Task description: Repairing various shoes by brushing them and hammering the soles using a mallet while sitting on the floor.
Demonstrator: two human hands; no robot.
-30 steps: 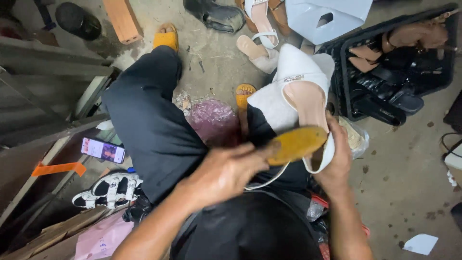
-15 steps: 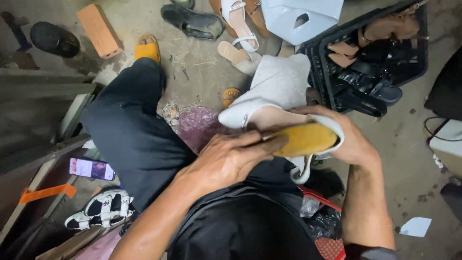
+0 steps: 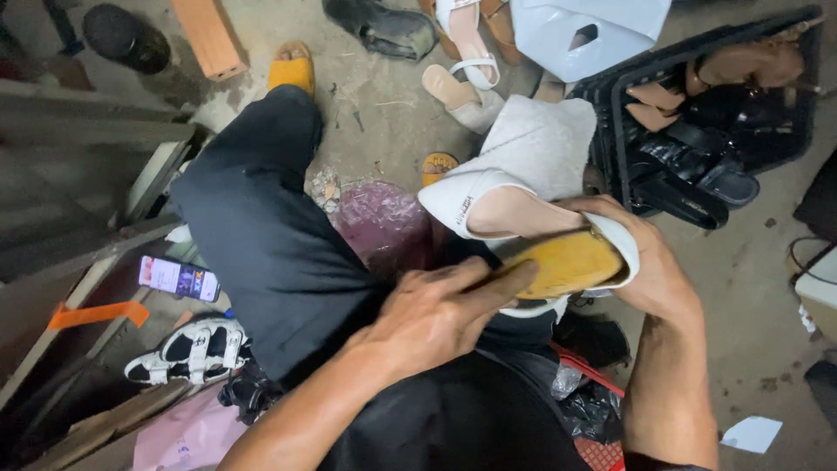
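Note:
A white shoe [image 3: 475, 199] with a tan lining lies on its side over my lap, toe pointing left. My right hand [image 3: 649, 266] wraps around its heel end and grips it. A yellow-brown insole [image 3: 567, 262] sits at the heel opening. My left hand [image 3: 436, 314] reaches across from the left, fingers stretched flat onto the insole's near edge and pressing on it. My legs in dark trousers [image 3: 261, 235] run up to the left beneath both hands.
A black crate [image 3: 610, 148] of dark and brown shoes stands at the upper right. Loose sandals, a white bag [image 3: 584, 30], a grey cloth [image 3: 540, 144] and a brick [image 3: 207, 35] lie on the concrete floor. A phone [image 3: 179, 279] and a black-and-white sandal [image 3: 187, 349] lie at left beside wooden boards.
The shoe has been turned from upright to lying sideways. The insole now sits deeper in the heel, and my left hand has slid forward onto it.

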